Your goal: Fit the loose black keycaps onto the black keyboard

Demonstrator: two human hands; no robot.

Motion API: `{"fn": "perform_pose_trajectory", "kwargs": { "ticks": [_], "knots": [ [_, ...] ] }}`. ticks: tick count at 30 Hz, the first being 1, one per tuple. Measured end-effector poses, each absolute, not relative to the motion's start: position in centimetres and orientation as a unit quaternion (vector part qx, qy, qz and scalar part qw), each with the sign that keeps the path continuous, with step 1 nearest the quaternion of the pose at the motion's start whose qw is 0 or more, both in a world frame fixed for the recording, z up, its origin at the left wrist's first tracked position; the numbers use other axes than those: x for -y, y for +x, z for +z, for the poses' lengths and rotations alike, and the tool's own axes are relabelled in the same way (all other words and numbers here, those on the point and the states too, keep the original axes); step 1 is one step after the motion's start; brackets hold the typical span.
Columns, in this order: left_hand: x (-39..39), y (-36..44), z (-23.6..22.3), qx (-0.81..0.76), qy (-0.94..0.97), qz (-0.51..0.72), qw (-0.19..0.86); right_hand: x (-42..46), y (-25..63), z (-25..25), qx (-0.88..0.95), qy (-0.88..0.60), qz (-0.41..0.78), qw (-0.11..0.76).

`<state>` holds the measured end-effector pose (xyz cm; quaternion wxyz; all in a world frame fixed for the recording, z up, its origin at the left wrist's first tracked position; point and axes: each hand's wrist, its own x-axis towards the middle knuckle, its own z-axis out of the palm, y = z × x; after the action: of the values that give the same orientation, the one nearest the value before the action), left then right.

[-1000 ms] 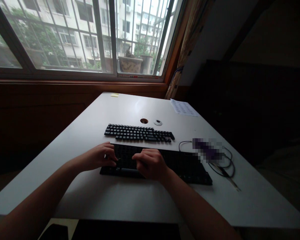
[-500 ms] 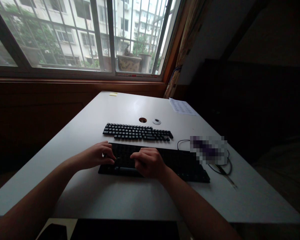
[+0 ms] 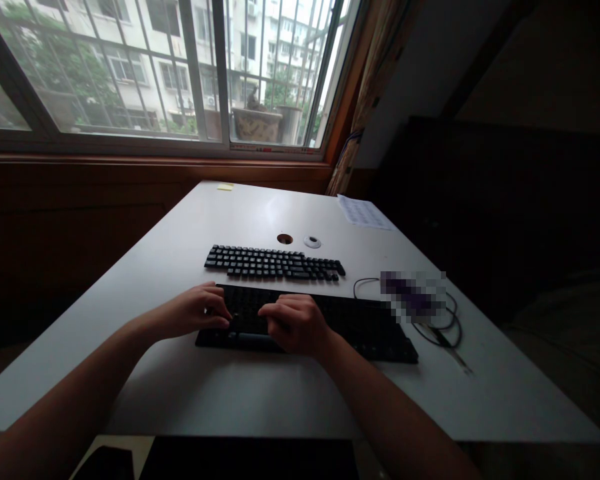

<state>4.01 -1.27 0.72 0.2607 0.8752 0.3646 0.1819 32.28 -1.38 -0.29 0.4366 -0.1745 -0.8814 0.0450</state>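
Black keyboard (image 3: 367, 327): laid flat on the white table (image 3: 180, 393), toward its near edge; partly covered by both hands; detail lost in the dark surface.
Left hand (image 3: 200, 308): placed at the keyboard's left end, fingers bent toward the thumb, tips brought close to the keys area; whether anything is pinched cannot be told.
Right hand (image 3: 297, 325): mostly curled above the left-middle part, index finger pointed leftward; underside hidden, so a grasp can be neither confirmed nor ruled out.
Keycap rows (image 3: 275, 263): set out just beyond the keyboard, apparently loose; their order could be spoiled if the keyboard is shoved forward or a knuckle is swept across.
Fingertip spot: a small part could be bent or dropped if pressed or pulled at a slant; skidding could be caused by uneven pressure.
Open hole (image 3: 285, 239): seen behind the rows, beside a pale ring (image 3: 312, 241); a flicked piece could be lost there.
Cable (image 3: 367, 280): looped at right, by a pixelated purple thing (image 3: 410, 293); could be snagged if the keyboard is slid rightward.
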Motion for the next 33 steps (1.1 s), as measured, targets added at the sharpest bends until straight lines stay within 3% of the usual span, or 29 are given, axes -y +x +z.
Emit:
{"fn": "perform_pose_trajectory", "kwargs": {
  "ticks": [11,24,33],
  "knots": [
    [1.6,4.5,1.0,-0.350,0.874,0.198,0.273,1.3,32.3,-0.5,0.888,-0.174,0.058,0.422],
    [1.2,4.3,-0.1,-0.344,0.861,0.208,0.311,1.7,31.0,-1.0,0.966,-0.172,0.022,0.191],
    [0.8,3.5,-0.6,-0.355,0.865,0.203,0.290,2.0,30.8,-1.1,0.970,-0.190,0.001,0.155]
  ]
}}
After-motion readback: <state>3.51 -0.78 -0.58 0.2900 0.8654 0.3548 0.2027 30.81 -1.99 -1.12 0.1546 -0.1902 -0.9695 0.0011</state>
